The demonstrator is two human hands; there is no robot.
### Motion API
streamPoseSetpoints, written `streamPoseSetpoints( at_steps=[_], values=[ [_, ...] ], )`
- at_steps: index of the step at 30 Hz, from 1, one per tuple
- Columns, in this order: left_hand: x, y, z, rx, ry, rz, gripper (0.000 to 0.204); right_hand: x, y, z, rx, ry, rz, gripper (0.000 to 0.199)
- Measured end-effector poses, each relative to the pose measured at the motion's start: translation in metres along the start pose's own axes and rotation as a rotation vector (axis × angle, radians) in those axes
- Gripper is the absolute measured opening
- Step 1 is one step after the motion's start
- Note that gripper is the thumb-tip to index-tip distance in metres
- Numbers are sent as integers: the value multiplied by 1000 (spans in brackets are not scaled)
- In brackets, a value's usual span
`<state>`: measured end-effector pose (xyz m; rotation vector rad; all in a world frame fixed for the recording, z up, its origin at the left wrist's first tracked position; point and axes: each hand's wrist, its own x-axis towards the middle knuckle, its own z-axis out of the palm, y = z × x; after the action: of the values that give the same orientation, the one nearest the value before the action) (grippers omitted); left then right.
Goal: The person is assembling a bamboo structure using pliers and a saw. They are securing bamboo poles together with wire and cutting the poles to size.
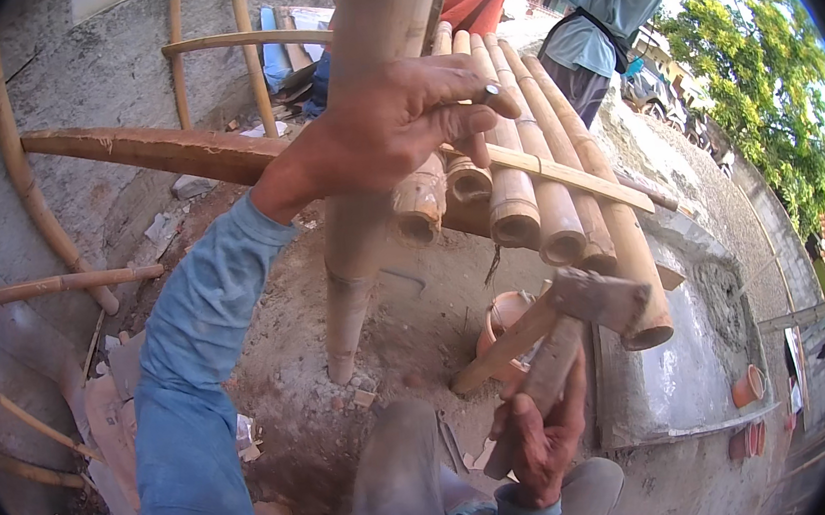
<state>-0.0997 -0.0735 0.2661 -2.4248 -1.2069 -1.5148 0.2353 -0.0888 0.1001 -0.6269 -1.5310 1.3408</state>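
My left hand (393,124) is raised in front of a thick upright bamboo pole (347,305). Its fingers are closed, with what looks like a nail (492,90) between them; only a small shiny round head shows. Lower down, my right hand (542,440) grips the handle of a hammer (600,300). The hammer's dusty blocky head points up, just below the cut ends of several bamboo poles (525,175) laid side by side. Across those poles lies a flat wooden strip (565,176). The foot of the upright pole stands on the dirt ground.
A wooden beam (150,154) runs in from the left, near a bamboo frame (209,46) against the concrete wall. A terracotta pot (504,316) sits beneath the laid poles, behind a slanting timber (508,348). Another person (598,12) stands beyond them.
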Motion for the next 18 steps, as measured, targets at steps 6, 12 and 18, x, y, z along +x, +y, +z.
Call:
streamPoseSetpoints(
  at_steps=[6,12,18],
  values=[
    [6,5,4,49,10,-39,31,43,11,66,49,-135,95,79],
    [9,11,5,93,-1,-166,29,54,30,68,-68,-323,21,76],
    [9,12,14,271,1,-201,28,56,31,36,-136,-412,-56,75]
  ],
)
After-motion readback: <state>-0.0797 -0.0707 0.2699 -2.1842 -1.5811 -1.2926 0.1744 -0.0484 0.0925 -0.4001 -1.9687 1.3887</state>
